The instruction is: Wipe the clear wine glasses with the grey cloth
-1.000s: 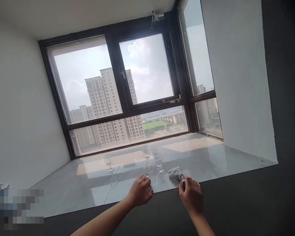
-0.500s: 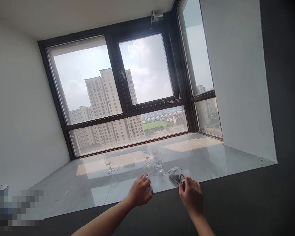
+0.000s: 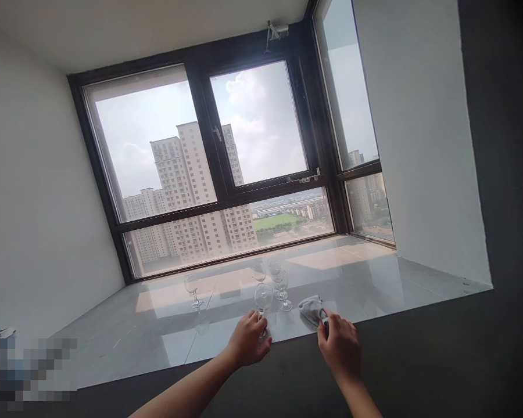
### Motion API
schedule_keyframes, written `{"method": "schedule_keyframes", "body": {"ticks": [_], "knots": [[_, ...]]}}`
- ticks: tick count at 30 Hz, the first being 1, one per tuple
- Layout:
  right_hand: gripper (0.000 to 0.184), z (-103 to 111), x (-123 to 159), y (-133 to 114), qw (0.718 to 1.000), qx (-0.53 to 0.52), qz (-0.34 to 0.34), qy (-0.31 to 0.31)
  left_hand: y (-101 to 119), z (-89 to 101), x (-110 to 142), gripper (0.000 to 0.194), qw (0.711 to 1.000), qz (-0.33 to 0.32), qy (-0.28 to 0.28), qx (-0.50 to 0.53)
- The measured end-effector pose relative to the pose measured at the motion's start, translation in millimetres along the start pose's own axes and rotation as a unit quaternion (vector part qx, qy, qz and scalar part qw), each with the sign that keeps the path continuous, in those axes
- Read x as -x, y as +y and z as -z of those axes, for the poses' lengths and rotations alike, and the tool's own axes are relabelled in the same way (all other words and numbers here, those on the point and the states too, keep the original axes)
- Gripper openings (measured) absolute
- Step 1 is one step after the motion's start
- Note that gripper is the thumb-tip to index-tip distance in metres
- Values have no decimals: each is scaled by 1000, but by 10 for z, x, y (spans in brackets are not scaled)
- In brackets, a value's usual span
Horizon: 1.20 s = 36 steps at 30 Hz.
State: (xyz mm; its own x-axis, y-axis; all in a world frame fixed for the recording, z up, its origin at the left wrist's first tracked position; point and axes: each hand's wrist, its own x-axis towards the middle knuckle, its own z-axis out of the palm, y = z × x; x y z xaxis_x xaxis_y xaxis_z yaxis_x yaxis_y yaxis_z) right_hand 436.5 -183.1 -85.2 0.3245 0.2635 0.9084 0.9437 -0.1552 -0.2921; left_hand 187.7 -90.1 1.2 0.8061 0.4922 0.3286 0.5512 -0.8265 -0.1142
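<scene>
My left hand [image 3: 250, 338] is closed around the stem of a clear wine glass [image 3: 264, 297], near the front edge of the sill. The glass's bowl stands up above my fingers, and its foot is mostly hidden by the hand. To the right, my right hand [image 3: 340, 342] is closed on a bunched grey cloth [image 3: 312, 309] that rests on the sill's front part. A small pale bit shows between those fingers; I cannot tell what it is. Just behind my left hand several more stemmed glasses [image 3: 282, 283] stand close together, overlapping in view.
Another stemmed glass [image 3: 193, 287] stands apart to the left on the glossy tiled sill [image 3: 361, 290]. Dark-framed windows [image 3: 261, 197] rise behind, with white walls [image 3: 35, 174] at the sides. A blurred-out patch [image 3: 30, 371] covers the lower left corner.
</scene>
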Motion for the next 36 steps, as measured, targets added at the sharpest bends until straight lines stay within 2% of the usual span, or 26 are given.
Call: {"method": "schedule_keyframes", "body": {"ticks": [15, 20, 23, 25, 29, 31, 34, 36], "knots": [[25, -2, 7, -5, 1000, 0, -7, 0, -24, -20, -7, 18, 1000, -7, 5, -1], [22, -28, -25, 0, 999, -12, -31, -5, -34, -22, 0, 16, 1000, -25, 8, 6], [22, -40, -90, 19, 996, -49, -79, -9, -32, -19, 1, 11, 999, -51, 10, 13], [24, -27, -157, 32, 987, -89, -135, -11, -29, -21, 2, 8, 997, -72, 10, 18], [32, 71, -357, -18, 948, -173, -266, -8, -26, -44, 9, 7, 995, -98, 18, 31], [33, 152, -485, -117, 932, -214, -293, 2, -24, -54, 13, 8, 994, -103, 21, 39], [31, 292, -677, -358, 929, -264, -259, 1, -12, -55, 13, 11, 994, -101, 18, 41], [29, 379, -779, -544, 944, -274, -183, -17, 1, -49, 8, 12, 994, -100, 12, 30]]}}
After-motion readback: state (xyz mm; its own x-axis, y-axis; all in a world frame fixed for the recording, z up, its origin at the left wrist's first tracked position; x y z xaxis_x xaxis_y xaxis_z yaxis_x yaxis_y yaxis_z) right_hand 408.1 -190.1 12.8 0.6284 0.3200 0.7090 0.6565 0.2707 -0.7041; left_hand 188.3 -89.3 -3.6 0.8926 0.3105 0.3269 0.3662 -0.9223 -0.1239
